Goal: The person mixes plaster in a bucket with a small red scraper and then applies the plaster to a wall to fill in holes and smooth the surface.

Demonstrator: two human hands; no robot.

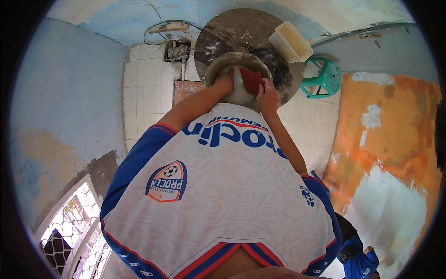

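My left hand point(226, 81) reaches into a wide, dirty beige basin point(213, 65), against a smooth white rounded thing point(239, 95) inside it. The fingers of that hand are mostly hidden, and whether they grip the white thing does not show. My right hand point(268, 98) is closed on a flat red scraper point(250, 80), whose broad blade slants over the white thing from the basin's right side. What the white thing is I cannot make out. The basin rests on a round, dark, stained board point(216, 32) in front of me.
A pale rectangular tub point(291, 43) sits at the board's far right. Beside it stands a green plastic stool point(327, 76). A black cable point(153, 35) and some clutter point(177, 51) lie at the far left. At lower right is another person's blue clothing point(360, 258). Patchy painted walls surround the tiled floor point(144, 88).
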